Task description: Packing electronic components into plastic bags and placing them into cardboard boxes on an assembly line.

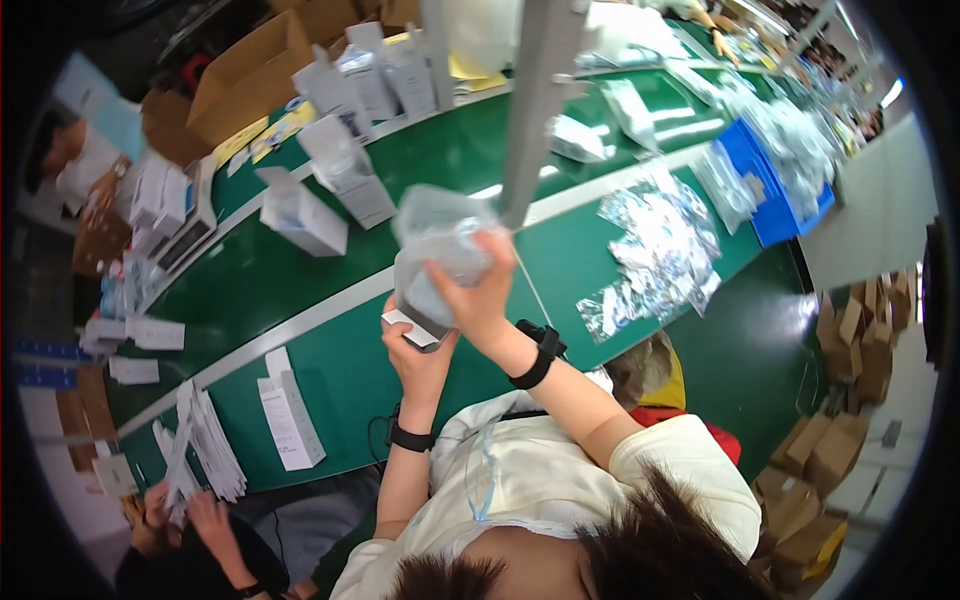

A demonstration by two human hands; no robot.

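My left hand (424,370) is wrapped round the lower end of a small white-and-grey carton (420,328), held up above the green bench. With my right hand (482,300) I grip a translucent plastic bag (445,240) at the carton's upper end. The bag is blurred by motion, and its contents cannot be made out. How far it sits inside the carton is hidden by my fingers and the plastic. To the left on the bench lies a white carton (290,415) with a raised flap.
Silvery packets (660,255) are heaped on the right, beside a blue bin (768,190) of bagged items. A grey metal post (535,120) rises ahead. Open white cartons (305,215) stand on the green conveyor (400,170). A co-worker's hands (210,520) handle flat cartons (215,445) at lower left.
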